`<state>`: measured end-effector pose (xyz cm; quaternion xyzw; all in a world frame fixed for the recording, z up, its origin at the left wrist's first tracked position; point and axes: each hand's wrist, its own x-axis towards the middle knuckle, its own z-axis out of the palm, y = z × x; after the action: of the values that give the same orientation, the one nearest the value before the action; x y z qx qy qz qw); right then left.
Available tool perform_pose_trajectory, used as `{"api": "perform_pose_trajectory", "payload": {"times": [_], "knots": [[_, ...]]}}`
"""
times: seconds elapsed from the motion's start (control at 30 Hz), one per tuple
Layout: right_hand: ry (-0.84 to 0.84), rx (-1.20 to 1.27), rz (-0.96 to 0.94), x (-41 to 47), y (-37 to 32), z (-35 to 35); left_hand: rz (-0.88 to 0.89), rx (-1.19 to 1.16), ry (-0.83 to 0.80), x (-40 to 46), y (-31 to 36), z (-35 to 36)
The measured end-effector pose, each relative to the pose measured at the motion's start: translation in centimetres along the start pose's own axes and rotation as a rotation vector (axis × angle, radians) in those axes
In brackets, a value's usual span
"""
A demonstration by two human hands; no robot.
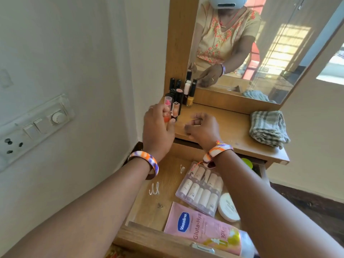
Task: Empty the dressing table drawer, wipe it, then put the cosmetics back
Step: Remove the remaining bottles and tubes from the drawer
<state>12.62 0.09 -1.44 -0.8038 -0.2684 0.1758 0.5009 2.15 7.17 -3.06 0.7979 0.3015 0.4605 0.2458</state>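
Observation:
The wooden drawer (149,207) is pulled open below me. In it lie a pink Vaseline tube (201,229), a clear pack of small bottles (201,190), a white round jar (228,208) and a few loose hair pins (154,189). On the dressing table top (223,125), by the mirror, stands a cluster of nail polish bottles and lipsticks (181,92). My left hand (158,127) grips a pink-orange lipstick (167,108) upright at that cluster. My right hand (202,129) pinches a thin stick (195,119) just above the table top.
A folded grey checked cloth (268,127) lies on the right of the table top. The mirror (251,43) rises behind it. A switch panel (35,125) is on the wall at left. Something green (247,162) shows under the table top edge.

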Motion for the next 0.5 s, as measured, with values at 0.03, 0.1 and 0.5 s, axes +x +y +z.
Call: {"api": "perform_pose_trajectory", "payload": {"times": [0.03,0.1,0.5], "knots": [[-0.038,-0.014,-0.016,-0.5,0.3,-1.2,0.063,-0.053,-0.075,-0.9,0.8,0.3],[-0.131,-0.118,-0.080,-1.5,1.2,-3.8,0.155,-0.119,-0.271,-2.1,2.5,1.2],[-0.482,-0.875,-0.016,-8.2,8.4,-11.9,0.100,0.210,-0.876,-6.5,7.9,9.2]]}}
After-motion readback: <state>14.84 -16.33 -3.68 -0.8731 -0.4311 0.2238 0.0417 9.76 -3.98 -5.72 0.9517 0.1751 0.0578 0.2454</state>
